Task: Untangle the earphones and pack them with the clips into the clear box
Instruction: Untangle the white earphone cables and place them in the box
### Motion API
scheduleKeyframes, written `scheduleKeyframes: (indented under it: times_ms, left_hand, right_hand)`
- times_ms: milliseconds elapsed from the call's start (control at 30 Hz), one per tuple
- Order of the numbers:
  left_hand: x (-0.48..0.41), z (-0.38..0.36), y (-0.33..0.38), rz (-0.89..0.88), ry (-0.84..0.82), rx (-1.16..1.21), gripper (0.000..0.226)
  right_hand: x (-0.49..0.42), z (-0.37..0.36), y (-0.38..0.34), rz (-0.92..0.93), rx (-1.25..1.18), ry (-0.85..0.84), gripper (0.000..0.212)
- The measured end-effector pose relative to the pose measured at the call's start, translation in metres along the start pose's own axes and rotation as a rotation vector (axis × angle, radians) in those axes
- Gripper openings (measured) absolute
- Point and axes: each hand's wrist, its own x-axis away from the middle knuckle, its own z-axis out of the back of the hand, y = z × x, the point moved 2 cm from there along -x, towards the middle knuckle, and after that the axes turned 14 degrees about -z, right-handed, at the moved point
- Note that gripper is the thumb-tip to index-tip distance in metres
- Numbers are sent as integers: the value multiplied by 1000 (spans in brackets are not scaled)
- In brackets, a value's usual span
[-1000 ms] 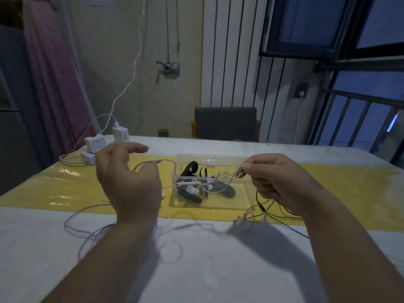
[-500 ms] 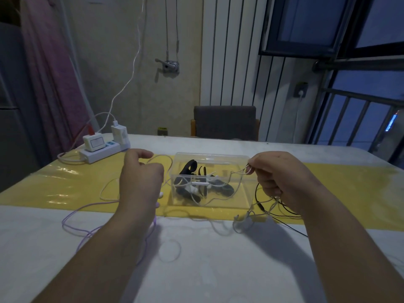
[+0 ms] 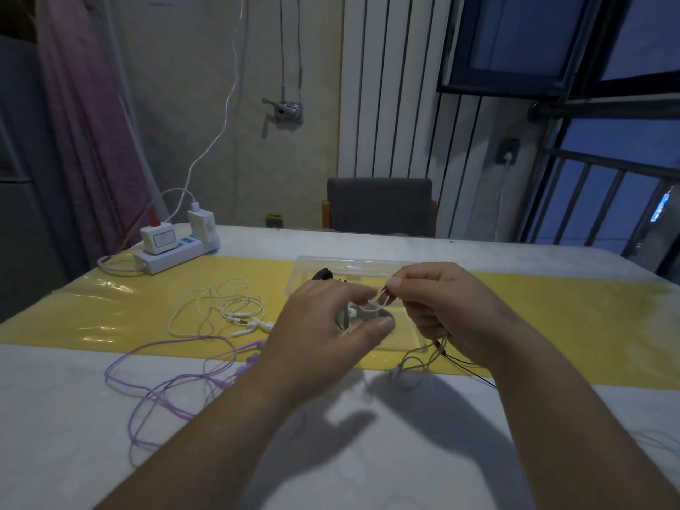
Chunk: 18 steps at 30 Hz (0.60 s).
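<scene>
Pinching white cable loop (image 3: pixel 375 306) with right hand (image 3: pixel 449 311) above clear box (image 3: pixel 353 261); left hand (image 3: pixel 323 336) alongside, fingers spread. Risk of cinching the tangle with black cable (image 3: pixel 467 365) if pulled hard.

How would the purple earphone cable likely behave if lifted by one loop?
Probably floppy: the purple earphone cable lies in loose curving loops. Likely light, being so thin. It may drag tangled, since its loops cross.

No text is legible; the label on the adapter (image 3: pixel 160 239) is blurred.
</scene>
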Motion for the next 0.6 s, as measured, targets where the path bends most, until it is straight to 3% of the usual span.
scheduleKeyframes:
  times_ms: [133, 267, 400, 467, 600]
  left_hand:
    - [1, -5, -5, 24, -16, -6, 14]
    - [-3, 5, -1, 341, 173, 490, 17]
    - [-5, 14, 0, 463, 399, 637, 23]
    - [-5, 18, -4, 493, 474, 617, 24]
    - [-1, 27, -12, 520, 512, 357, 23]
  right_hand:
    - [0, -2, -1, -4, -13, -15, 25]
    - [1, 2, 0, -6, -26, 22, 32]
    - [1, 6, 0, 3, -5, 42, 31]
    - [0, 9, 1, 5, -15, 40, 26]
    - [0, 14, 3, -4, -30, 20, 20]
